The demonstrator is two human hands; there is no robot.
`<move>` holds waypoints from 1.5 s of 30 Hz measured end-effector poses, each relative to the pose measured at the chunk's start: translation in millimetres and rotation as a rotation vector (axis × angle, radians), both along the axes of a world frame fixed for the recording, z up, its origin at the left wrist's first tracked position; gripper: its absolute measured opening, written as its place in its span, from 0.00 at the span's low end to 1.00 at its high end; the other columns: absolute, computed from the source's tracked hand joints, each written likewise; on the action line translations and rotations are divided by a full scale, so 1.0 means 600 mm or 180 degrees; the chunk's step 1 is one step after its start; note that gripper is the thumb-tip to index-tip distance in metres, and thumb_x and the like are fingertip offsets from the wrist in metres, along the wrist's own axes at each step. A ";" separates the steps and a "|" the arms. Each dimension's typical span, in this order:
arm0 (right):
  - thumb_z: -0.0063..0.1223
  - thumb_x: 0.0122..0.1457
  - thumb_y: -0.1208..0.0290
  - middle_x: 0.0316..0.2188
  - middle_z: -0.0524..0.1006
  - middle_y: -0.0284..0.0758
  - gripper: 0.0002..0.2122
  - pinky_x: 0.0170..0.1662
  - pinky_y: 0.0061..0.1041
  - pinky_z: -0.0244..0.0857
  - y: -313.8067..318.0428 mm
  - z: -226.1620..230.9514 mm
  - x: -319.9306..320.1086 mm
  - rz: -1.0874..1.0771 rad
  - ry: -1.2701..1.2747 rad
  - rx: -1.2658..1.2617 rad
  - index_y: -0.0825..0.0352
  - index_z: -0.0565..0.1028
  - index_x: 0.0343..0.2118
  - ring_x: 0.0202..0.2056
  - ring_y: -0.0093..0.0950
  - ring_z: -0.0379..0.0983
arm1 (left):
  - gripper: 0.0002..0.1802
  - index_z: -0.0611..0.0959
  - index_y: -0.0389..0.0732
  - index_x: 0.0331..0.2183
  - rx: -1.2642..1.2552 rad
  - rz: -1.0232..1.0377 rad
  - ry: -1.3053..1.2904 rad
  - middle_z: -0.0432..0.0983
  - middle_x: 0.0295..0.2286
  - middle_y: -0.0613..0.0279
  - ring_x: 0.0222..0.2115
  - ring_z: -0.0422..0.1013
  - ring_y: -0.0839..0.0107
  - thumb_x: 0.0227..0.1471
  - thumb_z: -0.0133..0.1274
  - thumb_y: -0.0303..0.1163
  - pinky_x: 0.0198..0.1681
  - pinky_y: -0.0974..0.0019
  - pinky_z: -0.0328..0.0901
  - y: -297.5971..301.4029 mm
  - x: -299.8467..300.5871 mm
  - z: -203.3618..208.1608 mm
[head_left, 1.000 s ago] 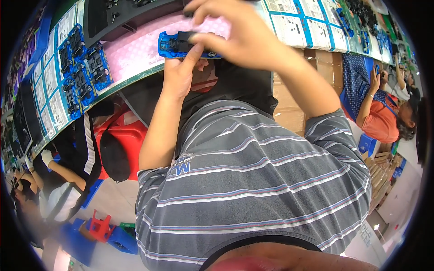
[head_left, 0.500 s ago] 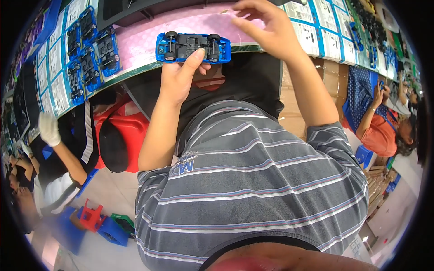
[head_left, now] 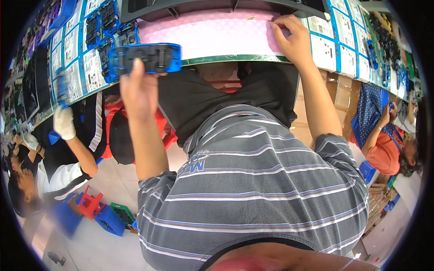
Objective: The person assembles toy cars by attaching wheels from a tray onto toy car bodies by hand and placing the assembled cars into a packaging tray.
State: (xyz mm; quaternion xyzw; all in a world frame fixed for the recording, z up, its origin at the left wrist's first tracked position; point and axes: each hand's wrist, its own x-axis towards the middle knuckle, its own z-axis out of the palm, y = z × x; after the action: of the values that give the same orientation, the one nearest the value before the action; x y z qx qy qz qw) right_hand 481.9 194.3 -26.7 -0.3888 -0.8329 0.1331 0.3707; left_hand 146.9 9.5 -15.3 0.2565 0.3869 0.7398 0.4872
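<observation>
A blue toy car [head_left: 147, 58] lies belly up in my left hand [head_left: 140, 92], its black underside and wheels showing. My left thumb presses on that underside; the other fingers are behind the car, and the hand is slightly blurred. Beyond it, several more blue toy cars [head_left: 108, 18] sit upside down on the white-and-blue sheets at the left. My right hand [head_left: 294, 40] is at the right end of the pink mat [head_left: 212, 38], thumb and forefinger drawn together. Whatever may be between those fingertips is too small to make out.
A dark grey tray [head_left: 194, 9] runs along the back of the mat. Printed sheets [head_left: 323, 52] edged in blue cover the bench at the right. Co-workers sit on both sides; a white-gloved hand [head_left: 64, 123] is at the left. Stools [head_left: 91, 203] stand on the floor behind.
My left hand has carried the toy car leftward, toward the other cars. My right hand's fingers have drawn together near the mat's right end. The view has shifted slightly.
</observation>
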 end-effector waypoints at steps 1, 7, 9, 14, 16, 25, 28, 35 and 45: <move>0.60 0.52 0.76 0.29 0.77 0.39 0.04 0.36 0.28 0.69 -0.001 0.000 0.000 0.0002 -0.0011 -0.0002 0.70 0.78 0.30 0.31 0.36 0.76 | 0.14 0.74 0.39 0.49 -0.0085 0.0178 0.0129 0.77 0.44 0.55 0.38 0.77 0.65 0.63 0.48 0.34 0.39 0.60 0.74 0.002 -0.020 0.013; 0.60 0.53 0.76 0.29 0.78 0.39 0.04 0.36 0.27 0.70 -0.005 0.010 -0.009 -0.0056 -0.0013 -0.0041 0.70 0.78 0.30 0.31 0.35 0.76 | 0.14 0.77 0.35 0.44 -0.0596 0.0992 0.0710 0.79 0.39 0.55 0.35 0.76 0.67 0.62 0.51 0.35 0.36 0.66 0.70 -0.011 -0.252 0.052; 0.59 0.52 0.76 0.29 0.78 0.40 0.04 0.36 0.28 0.70 -0.003 0.010 -0.004 -0.0075 0.0000 0.0002 0.70 0.79 0.30 0.31 0.36 0.76 | 0.14 0.78 0.38 0.42 -0.0927 0.1381 0.0766 0.79 0.36 0.59 0.31 0.74 0.71 0.60 0.55 0.38 0.33 0.69 0.66 -0.003 -0.350 0.027; 0.58 0.52 0.75 0.29 0.78 0.40 0.04 0.39 0.31 0.69 0.014 -0.018 0.037 -0.0017 0.0045 0.0006 0.70 0.78 0.29 0.33 0.37 0.76 | 0.16 0.79 0.40 0.42 -0.1803 0.1017 0.1383 0.77 0.34 0.65 0.28 0.70 0.75 0.56 0.60 0.40 0.31 0.72 0.65 0.064 -0.524 -0.018; 0.58 0.52 0.75 0.27 0.77 0.41 0.04 0.38 0.34 0.69 0.019 -0.033 0.047 0.0061 0.0184 -0.0068 0.69 0.78 0.28 0.32 0.39 0.74 | 0.16 0.80 0.40 0.40 -0.2201 0.0800 0.1531 0.77 0.31 0.67 0.26 0.69 0.77 0.56 0.60 0.41 0.29 0.72 0.64 0.088 -0.548 -0.025; 0.57 0.49 0.72 0.26 0.74 0.42 0.06 0.38 0.39 0.68 0.019 -0.039 0.041 0.0222 0.0429 0.0022 0.70 0.76 0.26 0.33 0.43 0.72 | 0.25 0.77 0.34 0.51 -0.2337 0.0423 0.1640 0.77 0.46 0.56 0.44 0.72 0.68 0.60 0.54 0.42 0.50 0.65 0.65 0.127 -0.586 -0.027; 0.57 0.53 0.75 0.29 0.76 0.41 0.05 0.39 0.33 0.68 0.010 -0.028 0.045 -0.0012 0.0147 -0.0115 0.72 0.76 0.30 0.33 0.40 0.74 | 0.36 0.76 0.28 0.53 -0.2932 0.0837 0.3252 0.72 0.52 0.46 0.52 0.68 0.57 0.57 0.52 0.53 0.58 0.62 0.59 0.150 -0.515 -0.041; 0.58 0.54 0.77 0.30 0.78 0.39 0.04 0.37 0.25 0.70 -0.008 0.009 0.012 -0.0043 0.0402 -0.0642 0.72 0.78 0.31 0.31 0.32 0.76 | 0.27 0.77 0.29 0.50 -0.1851 0.1691 0.2194 0.77 0.43 0.53 0.41 0.70 0.68 0.59 0.55 0.41 0.46 0.68 0.63 0.082 -0.499 -0.077; 0.59 0.54 0.76 0.29 0.78 0.36 0.04 0.37 0.23 0.69 -0.013 0.020 0.027 0.0061 0.0760 -0.0771 0.71 0.79 0.31 0.31 0.27 0.75 | 0.37 0.79 0.30 0.49 -0.1956 0.1607 0.3575 0.78 0.33 0.58 0.30 0.71 0.71 0.45 0.67 0.49 0.35 0.69 0.67 0.078 -0.460 -0.061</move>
State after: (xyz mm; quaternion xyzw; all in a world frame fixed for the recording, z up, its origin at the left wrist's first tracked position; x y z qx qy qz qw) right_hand 498.4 186.4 -14.9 -0.4041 -0.7645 0.2812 0.4162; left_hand -129.2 56.6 -51.7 0.3533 0.8209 0.4422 0.0762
